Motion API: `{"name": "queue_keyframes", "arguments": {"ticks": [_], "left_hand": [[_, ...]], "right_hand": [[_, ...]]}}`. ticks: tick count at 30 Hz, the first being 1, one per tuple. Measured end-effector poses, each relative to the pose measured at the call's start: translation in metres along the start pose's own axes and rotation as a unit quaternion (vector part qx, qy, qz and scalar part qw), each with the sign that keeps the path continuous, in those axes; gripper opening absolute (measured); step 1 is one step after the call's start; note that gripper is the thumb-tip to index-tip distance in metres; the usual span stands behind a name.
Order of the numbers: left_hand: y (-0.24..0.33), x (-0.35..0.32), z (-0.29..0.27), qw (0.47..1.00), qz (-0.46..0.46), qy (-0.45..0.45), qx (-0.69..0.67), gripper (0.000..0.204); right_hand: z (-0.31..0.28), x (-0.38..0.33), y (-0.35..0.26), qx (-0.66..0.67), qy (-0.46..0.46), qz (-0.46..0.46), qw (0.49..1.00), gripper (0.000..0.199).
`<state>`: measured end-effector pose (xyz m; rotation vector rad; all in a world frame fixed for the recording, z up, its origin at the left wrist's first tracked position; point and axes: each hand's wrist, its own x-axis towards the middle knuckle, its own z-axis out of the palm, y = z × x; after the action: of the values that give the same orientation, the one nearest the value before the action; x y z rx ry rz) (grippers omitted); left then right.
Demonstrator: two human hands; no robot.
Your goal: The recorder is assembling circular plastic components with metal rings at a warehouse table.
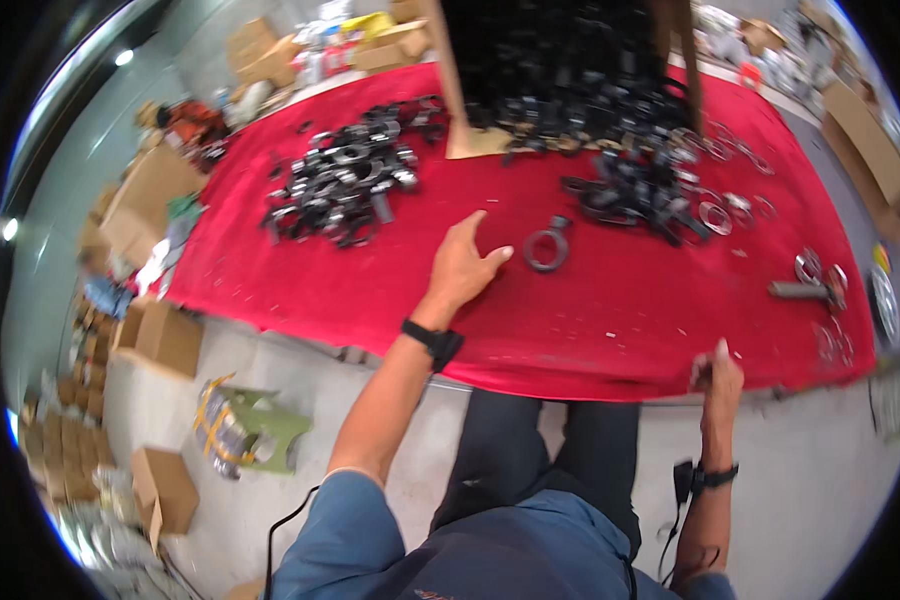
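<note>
My left hand (462,264) hovers over the red cloth with its thumb and fingers spread and nothing between them. Just to its right lies a single black ring-shaped part with a short tab (547,248), apart from the fingers. At the table's front edge on the right, my right hand (718,374) has its fingers apart, one pointing up, and no object shows in it. A heap of glossy black ring-shaped parts (345,180) is at the far left. Another pile of black parts (640,190) spills out of an open cardboard box (480,142) at the back.
The red cloth (610,300) covers the table. Silvery rings (715,215) lie at the right, near a hammer-like tool (802,290). An open carton (873,150) stands beyond the right edge. On the floor at left are a green stool (280,425) and several cartons (160,338).
</note>
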<state>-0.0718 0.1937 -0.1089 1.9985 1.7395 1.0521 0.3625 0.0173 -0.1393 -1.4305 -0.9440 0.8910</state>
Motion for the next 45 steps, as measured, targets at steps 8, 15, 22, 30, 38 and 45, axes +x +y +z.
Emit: {"name": "queue_keyframes", "arguments": {"ticks": [8,15,22,30,38,45], "left_hand": [[0.006,0.034,0.049,0.991,-0.013,-0.13,0.0,0.106],[0.008,0.022,0.062,0.985,-0.013,-0.165,0.058,0.107],[0.013,0.017,0.056,0.985,-0.025,-0.161,0.051,0.102],[0.006,0.001,0.038,0.994,-0.046,0.019,-0.095,0.077],[0.175,-0.07,0.069,0.948,0.228,-0.062,-0.212,0.041],[0.169,-0.097,0.063,0.97,0.215,0.019,-0.114,0.014]], "right_hand": [[-0.028,0.22,-0.059,-0.395,0.058,-0.196,0.896,0.034],[0.002,0.327,-0.021,-0.531,-0.146,-0.293,0.782,0.084],[0.001,0.31,-0.01,-0.561,-0.124,-0.252,0.779,0.074],[-0.026,0.177,-0.035,0.064,-0.229,0.026,0.971,0.074],[0.034,0.03,-0.047,0.339,-0.386,0.081,0.854,0.089],[0.062,-0.006,-0.043,0.334,-0.379,0.075,0.86,0.079]]}}
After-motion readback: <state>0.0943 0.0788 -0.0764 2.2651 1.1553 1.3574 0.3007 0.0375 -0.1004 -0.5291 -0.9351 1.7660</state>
